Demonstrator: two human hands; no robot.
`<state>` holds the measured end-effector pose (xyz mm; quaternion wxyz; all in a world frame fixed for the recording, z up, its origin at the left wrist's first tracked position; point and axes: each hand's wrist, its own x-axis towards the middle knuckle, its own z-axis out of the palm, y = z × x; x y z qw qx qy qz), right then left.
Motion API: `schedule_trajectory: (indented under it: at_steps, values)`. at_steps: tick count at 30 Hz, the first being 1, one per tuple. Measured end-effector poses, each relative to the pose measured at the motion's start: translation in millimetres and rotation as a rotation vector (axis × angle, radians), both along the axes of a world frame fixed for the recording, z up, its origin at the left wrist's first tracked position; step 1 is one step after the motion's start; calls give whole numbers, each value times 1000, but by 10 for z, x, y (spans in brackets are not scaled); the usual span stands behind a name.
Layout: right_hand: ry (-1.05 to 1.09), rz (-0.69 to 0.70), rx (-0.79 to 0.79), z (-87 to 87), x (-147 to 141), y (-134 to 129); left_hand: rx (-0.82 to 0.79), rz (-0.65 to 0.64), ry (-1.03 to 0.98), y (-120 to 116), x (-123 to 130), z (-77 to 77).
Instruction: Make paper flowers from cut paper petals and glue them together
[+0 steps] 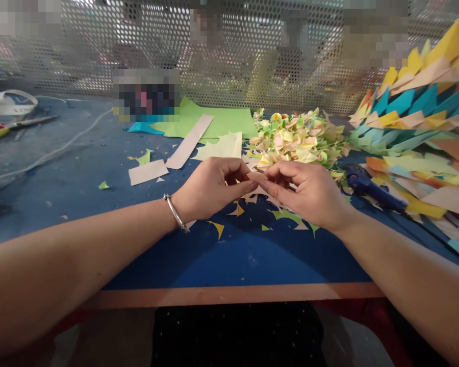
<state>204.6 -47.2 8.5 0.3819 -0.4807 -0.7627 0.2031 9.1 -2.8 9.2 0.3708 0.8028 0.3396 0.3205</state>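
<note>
Between my two hands is a small pale pink paper piece (256, 177), pinched at its left side by my left hand (210, 186) and at its right side by my right hand (309, 191). Both hands are closed, with thumbs and fingers pressed together above the blue table (229, 260). A silver bracelet circles my left wrist. Paper scraps in yellow, green and pink lie beneath and around the fingers. Just behind my right hand rises a heap of small folded paper pieces (296, 140).
Green sheets (222, 122) and pink strips (191, 141) lie behind my left hand. Scissors (19, 124) and a white cord are at the left. A blue glue gun (375, 188), loose papers and a layered paper construction (424, 97) stand right. Perforated metal screen (229, 56) behind.
</note>
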Motion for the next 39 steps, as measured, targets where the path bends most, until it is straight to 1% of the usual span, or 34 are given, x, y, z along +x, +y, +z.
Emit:
schedule_trajectory:
  at_steps: [6, 12, 17, 21, 26, 29, 33, 39]
  values:
    - [31, 22, -41, -32, -9, 30, 27, 11, 58, 24, -23, 0]
    - [-17, 16, -19, -54, -2, 28, 32, 5, 109, 41, -37, -2]
    - [-41, 6, 39, -47, 16, 23, -4, -23, 19, 36, -44, 11]
    - [-43, 29, 68, -59, 39, 32, -93, -35, -70, 43, -36, 3]
    - [-68, 29, 118, -40, 25, 19, -186, -48, -110, 40, -23, -3]
    - [-113, 9, 150, -21, -1, 13, -203, -22, -99, 37, -22, -7]
    - [-108, 29, 146, -14, -9, 11, -212, 3, -102, 52, -17, -17]
    - [-109, -9, 144, -20, 24, 15, -146, -14, -94, 81, -6, -15]
